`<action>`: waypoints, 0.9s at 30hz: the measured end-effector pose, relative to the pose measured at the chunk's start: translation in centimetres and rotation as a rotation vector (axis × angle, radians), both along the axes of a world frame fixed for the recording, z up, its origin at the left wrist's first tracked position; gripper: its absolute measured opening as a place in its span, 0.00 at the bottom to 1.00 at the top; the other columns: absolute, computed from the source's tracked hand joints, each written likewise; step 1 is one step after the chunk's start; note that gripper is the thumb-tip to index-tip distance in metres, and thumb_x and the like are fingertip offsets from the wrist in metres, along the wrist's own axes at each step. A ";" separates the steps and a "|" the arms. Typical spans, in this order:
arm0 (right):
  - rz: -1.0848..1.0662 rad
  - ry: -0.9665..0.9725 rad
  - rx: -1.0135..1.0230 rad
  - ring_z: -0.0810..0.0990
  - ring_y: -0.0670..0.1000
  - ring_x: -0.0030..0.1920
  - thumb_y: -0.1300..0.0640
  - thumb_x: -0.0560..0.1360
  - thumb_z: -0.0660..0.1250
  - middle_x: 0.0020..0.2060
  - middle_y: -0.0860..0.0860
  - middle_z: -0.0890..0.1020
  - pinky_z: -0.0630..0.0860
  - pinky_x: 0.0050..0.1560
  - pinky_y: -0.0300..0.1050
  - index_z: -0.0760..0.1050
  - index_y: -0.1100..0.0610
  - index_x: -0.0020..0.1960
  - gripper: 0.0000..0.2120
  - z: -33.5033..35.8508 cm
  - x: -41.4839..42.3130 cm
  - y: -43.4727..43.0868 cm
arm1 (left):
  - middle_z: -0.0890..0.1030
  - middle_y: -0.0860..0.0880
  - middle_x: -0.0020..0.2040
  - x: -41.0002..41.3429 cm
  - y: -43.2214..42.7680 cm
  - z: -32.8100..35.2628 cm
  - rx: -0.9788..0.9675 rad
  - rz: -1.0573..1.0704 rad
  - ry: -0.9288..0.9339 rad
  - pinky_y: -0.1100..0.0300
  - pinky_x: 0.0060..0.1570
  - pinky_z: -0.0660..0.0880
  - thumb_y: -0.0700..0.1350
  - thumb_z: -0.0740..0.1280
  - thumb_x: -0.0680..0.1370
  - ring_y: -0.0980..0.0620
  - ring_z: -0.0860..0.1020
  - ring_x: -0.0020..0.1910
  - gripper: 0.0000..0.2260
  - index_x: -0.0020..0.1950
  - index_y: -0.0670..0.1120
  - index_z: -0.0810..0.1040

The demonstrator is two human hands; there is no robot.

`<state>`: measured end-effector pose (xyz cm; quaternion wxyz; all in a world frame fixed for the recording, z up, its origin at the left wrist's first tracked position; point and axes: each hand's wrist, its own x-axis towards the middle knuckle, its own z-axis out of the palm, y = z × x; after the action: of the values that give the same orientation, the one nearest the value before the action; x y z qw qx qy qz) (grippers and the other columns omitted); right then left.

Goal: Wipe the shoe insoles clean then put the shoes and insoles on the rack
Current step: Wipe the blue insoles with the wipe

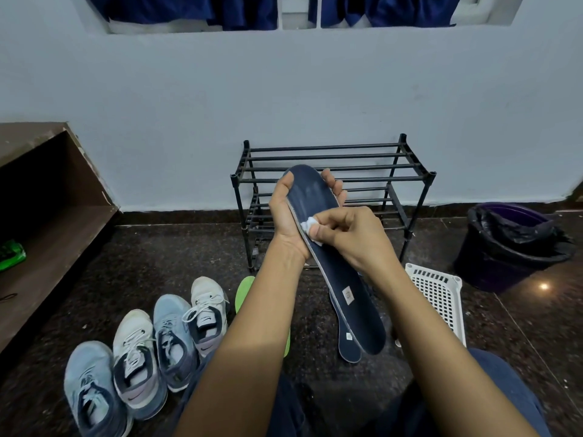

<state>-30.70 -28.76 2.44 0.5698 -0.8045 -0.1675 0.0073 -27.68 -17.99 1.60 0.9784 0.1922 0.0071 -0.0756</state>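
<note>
Centrally, left hand point(285, 212) grips navy insole point(334, 257); its label point(347, 294) seems unreadable

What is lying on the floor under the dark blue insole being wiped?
Under the held dark blue insole, a second dark blue insole lies on the floor, its heel end showing. Its front part is covered by the held insole and the right hand, which presses a white wipe.

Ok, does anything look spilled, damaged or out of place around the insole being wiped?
Nothing stands out. The left hand holds the dark blue insole while the right hand rubs it with a small white wipe. The four sneakers stand in a row, and the black metal rack is upright.
</note>
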 end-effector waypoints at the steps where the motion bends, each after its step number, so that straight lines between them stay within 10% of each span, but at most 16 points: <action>1: -0.026 -0.027 0.021 0.74 0.39 0.31 0.57 0.70 0.74 0.31 0.46 0.81 0.72 0.38 0.32 0.83 0.50 0.40 0.02 -0.1 0.0 0.2 | 0.80 0.44 0.44 0.0 -0.1 0.0 0.000 -0.005 0.003 0.53 0.50 0.77 0.56 0.59 0.77 0.46 0.79 0.43 0.22 0.53 0.37 0.76; 12: -0.332 -0.359 -0.163 0.82 0.55 0.39 0.56 0.72 0.71 0.37 0.52 0.85 0.77 0.44 0.50 0.83 0.52 0.46 0.04 -0.8 1.0 2.6 | 0.79 0.45 0.44 -0.1 -0.5 -0.2 0.182 -0.040 0.076 0.59 0.44 0.79 0.61 0.59 0.77 0.50 0.80 0.44 0.24 0.51 0.40 0.77; 19: -0.040 -0.120 -0.105 0.75 0.39 0.32 0.55 0.72 0.73 0.32 0.45 0.81 0.69 0.38 0.29 0.83 0.52 0.44 0.02 -0.7 -0.1 1.1 | 0.79 0.44 0.45 0.5 1.3 0.5 0.093 -0.014 0.009 0.55 0.50 0.77 0.54 0.62 0.74 0.47 0.78 0.42 0.21 0.53 0.36 0.75; 27: -0.186 -0.217 -0.088 0.77 0.43 0.34 0.58 0.72 0.71 0.35 0.48 0.83 0.76 0.42 0.40 0.83 0.54 0.43 0.02 -1.3 0.1 2.1 | 0.79 0.44 0.44 0.7 0.7 0.3 0.079 0.033 0.000 0.56 0.48 0.77 0.55 0.58 0.78 0.48 0.77 0.43 0.21 0.53 0.36 0.75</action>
<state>-30.55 -26.64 1.18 0.5106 -0.8369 -0.1522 -0.1253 -27.00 -17.29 1.92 0.9711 0.2307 0.0132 -0.0590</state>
